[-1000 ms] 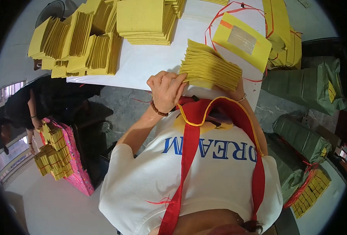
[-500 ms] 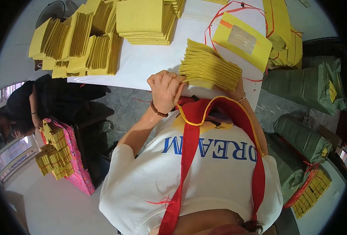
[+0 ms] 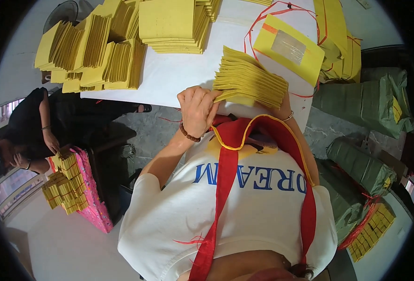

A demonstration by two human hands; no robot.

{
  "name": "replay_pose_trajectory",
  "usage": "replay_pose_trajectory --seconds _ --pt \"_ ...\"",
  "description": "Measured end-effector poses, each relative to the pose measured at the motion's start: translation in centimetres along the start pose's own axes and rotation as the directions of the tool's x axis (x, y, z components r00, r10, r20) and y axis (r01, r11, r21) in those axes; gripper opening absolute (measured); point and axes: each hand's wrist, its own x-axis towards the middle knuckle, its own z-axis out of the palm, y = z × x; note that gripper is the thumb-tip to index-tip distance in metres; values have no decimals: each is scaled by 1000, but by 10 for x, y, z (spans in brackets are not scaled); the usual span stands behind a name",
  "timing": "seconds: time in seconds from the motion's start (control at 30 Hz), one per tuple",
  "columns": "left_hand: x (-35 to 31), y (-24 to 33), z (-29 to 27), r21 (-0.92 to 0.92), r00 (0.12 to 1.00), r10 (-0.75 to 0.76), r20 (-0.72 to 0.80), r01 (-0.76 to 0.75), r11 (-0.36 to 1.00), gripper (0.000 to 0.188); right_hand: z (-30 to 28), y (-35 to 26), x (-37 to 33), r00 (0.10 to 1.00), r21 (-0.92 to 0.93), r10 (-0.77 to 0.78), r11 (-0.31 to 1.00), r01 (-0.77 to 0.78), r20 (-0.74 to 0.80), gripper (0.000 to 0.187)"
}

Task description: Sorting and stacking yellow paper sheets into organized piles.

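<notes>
A fanned stack of folded yellow paper (image 3: pixel 251 77) stands at the near edge of the white table, its layered edges turned up. My left hand (image 3: pixel 198 105) is closed, thumb and fingers pinching the lower left corner of the stack. At the stack's right end, my right hand (image 3: pixel 283 111) grips it from below; most of its fingers are hidden behind the paper. Just beyond the stack lies a flat yellow packet (image 3: pixel 268 35) with a clear window, a loop of red string (image 3: pixel 246 35) around it.
Tall piles of folded yellow paper (image 3: pixel 167 21) fill the table's far left. Green wrapped bales (image 3: pixel 356 105) and yellow bundles (image 3: pixel 331 28) stand to the right. At the left, another person (image 3: pixel 29 122) handles yellow bundles (image 3: pixel 66 182) on a pink cloth (image 3: pixel 97 201).
My hands and the stack have barely moved. The other person at the left has shifted, with one arm now lower over the bundles and a foot showing.
</notes>
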Motion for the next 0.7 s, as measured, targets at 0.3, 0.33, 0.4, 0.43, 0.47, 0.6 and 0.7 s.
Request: replay_pose_trajectory --seconds 0.3,0.33,0.4,0.43,0.47,0.6,0.7 --pt "-7 -2 3 -52 992 123 24 -122 991 40 -3 0 4 995 -125 -86 988 92 57 62" --pt "-8 -2 3 -67 988 144 50 -141 988 41 -3 1 3 995 -125 -86 988 92 57 62" --pt "-2 0 -3 -77 983 163 82 -157 985 41 -4 -2 4 985 -190 -167 966 174 49 59" --pt "0 0 -5 -87 977 182 114 -173 981 41 -3 -1 3 985 -191 -166 966 173 50 59" --pt "0 -3 -6 -87 977 182 114 -172 981 41 0 -1 2 995 -88 -97 991 98 11 58" --pt "0 -13 -7 -199 961 169 218 -126 972 38 -3 -3 2 998 -63 -41 997 45 57 60" --pt "5 -6 -11 -171 973 86 216 -49 984 39 -3 -11 3 995 -28 -96 995 95 -32 63"
